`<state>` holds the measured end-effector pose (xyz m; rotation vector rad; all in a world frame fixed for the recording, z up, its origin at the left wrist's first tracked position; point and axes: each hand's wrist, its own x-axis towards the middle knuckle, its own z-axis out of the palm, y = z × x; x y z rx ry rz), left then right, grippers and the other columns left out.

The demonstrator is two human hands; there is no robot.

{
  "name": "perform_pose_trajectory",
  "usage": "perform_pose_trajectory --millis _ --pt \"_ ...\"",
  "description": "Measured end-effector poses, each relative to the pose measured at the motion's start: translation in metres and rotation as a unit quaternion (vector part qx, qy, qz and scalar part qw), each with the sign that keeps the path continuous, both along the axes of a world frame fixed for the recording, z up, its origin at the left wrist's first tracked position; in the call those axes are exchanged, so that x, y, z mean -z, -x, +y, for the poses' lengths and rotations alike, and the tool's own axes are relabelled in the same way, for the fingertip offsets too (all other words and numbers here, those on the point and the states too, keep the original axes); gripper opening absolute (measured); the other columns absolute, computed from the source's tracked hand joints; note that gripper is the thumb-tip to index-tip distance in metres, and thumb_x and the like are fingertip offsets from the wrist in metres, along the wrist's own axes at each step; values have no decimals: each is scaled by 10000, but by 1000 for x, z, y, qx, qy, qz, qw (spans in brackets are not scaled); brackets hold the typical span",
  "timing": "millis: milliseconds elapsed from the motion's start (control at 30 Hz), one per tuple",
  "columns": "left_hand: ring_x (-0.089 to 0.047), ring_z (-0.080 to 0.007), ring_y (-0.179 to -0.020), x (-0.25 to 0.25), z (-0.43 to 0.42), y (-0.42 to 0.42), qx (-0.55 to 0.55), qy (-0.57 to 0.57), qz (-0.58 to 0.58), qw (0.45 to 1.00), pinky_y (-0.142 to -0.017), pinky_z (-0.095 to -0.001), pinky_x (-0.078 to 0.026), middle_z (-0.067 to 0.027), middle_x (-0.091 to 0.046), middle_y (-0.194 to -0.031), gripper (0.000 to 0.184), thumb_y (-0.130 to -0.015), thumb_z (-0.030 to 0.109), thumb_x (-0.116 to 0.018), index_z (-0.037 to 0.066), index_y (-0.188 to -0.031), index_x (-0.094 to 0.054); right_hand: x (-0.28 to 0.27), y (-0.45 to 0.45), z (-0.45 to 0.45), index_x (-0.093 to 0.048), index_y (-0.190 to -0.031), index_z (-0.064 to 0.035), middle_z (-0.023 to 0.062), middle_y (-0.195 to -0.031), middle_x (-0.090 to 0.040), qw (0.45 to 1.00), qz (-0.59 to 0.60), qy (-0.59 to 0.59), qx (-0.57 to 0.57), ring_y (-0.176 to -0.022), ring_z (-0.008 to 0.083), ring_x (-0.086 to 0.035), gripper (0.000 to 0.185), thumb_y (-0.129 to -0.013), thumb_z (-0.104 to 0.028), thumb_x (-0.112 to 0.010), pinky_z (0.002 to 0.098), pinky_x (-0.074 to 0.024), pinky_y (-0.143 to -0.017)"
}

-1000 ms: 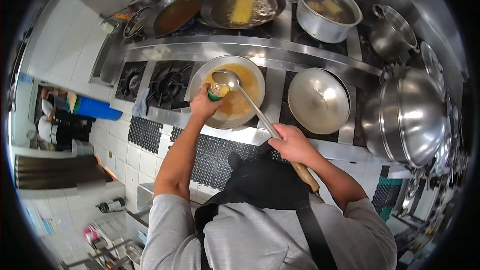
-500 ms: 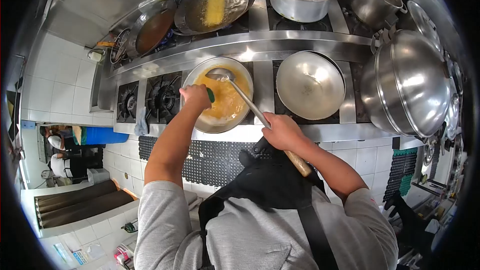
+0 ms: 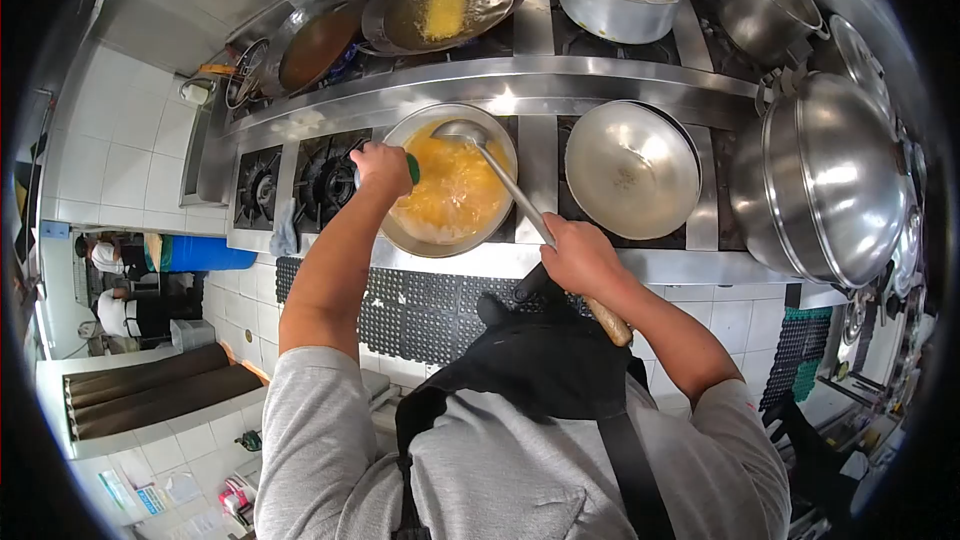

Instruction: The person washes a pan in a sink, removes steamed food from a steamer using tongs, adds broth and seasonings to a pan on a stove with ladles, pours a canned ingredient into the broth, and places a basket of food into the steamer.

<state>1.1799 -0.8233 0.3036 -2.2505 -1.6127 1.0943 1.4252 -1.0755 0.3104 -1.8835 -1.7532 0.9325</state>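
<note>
My left hand [image 3: 383, 168] is closed around what looks like a green-capped bottle [image 3: 413, 168], mostly hidden by the fingers, at the left rim of a wok [image 3: 400, 238]. Yellow-orange liquid [image 3: 447, 190] with a bubbly surface fills the wok, which sits on a burner. My right hand [image 3: 580, 255] grips the long handle of a metal ladle [image 3: 462, 132], whose wooden end sticks out below the wrist. The ladle's bowl lies in the liquid near the wok's far side.
A second wok [image 3: 632, 175] stands to the right, beside a large metal dome [image 3: 815, 175]. On the back row are a pan of oil with a yellow block [image 3: 446, 6], a brown-filled pan [image 3: 318, 48] and a large pot [image 3: 622, 10]. Two people work at far left.
My left hand has moved up and left, from over the liquid to the wok's left rim, with the bottle. The ladle stays in the liquid. The view has shifted slightly.
</note>
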Motion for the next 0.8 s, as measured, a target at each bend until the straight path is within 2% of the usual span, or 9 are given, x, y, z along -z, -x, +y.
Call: perform_pose_trajectory --millis 200,300,400,500,533,633,667,800 --pt "-567 -292 -1241 7 4 21 -16 -48 -59 997 -996 -508 -442 -86 -652 -1267 623 -657 293 -839 191 -1253 -686 26 15 38 -596 -998 65 297 -822 -678 999 -3 -35 -9 -816 478 -674 235 -844 -112 -587 569 -522 -778" --pt "-568 -291 -1236 7 -2 32 -10 -64 -70 995 -992 -509 -444 -85 -650 -1253 608 -674 309 -825 192 -1254 -683 45 26 63 -620 -949 46 308 -814 -671 997 33 -68 -7 -822 496 -662 200 -829 -111 -590 572 -521 -788" --pt "-565 -285 -1231 6 -10 36 -7 -63 -66 996 -986 -505 -439 -83 -647 -1250 575 -679 303 -825 186 -1226 -694 59 35 85 -639 -905 29 248 -743 -683 995 50 -83 -11 -710 413 -699 172 -848 -130 -603 515 -553 -690" --pt "-567 -283 -1213 5 -15 43 7 -75 -81 994 -983 -502 -433 -83 -644 -1252 569 -665 294 -839 182 -1206 -702 43 39 96 -653 -907 16 166 -706 -679 960 239 143 21 -597 252 -695 184 -863 -163 -642 415 -549 -564" --pt "-571 -283 -1194 6 -18 46 15 -84 -82 993 -979 -501 -431 -85 -645 -1233 570 -647 293 -852 180 -1188 -708 62 40 101 -651 -886 5 75 -689 -638 947 274 165 26 -524 126 -617 190 -871 -183 -680 327 -496 -479" --pt "-572 -286 -1188 8 -21 54 19 -84 -77 993 -976 -503 -434 -90 -645 -1215 559 -644 296 -853 176 -1171 -710 56 42 106 -646 -882 -24 36 -686 -606 899 373 227 40 -503 121 -578 157 -880 -178 -678 319 -476 -463" --pt "-572 -286 -1188 9 -22 57 16 -85 -78 993 -975 -503 -435 -92 -644 -1213 557 -644 296 -853 176 -1168 -709 51 44 107 -666 -1106 -52 -4 -741 -553 874 403 268 48 -523 103 -519 212 -916 -141 -637 296 -443 -450" --pt "-573 -288 -1186 12 -23 63 9 -91 -86 992 -970 -503 -442 -99 -638 -1208 544 -651 290 -845 178 -1164 -704 58 43 110 -651 -1096 -9 10 -741 -551 825 474 305 46 -520 116 -501 227 -926 -157 -634 316 -438 -470"
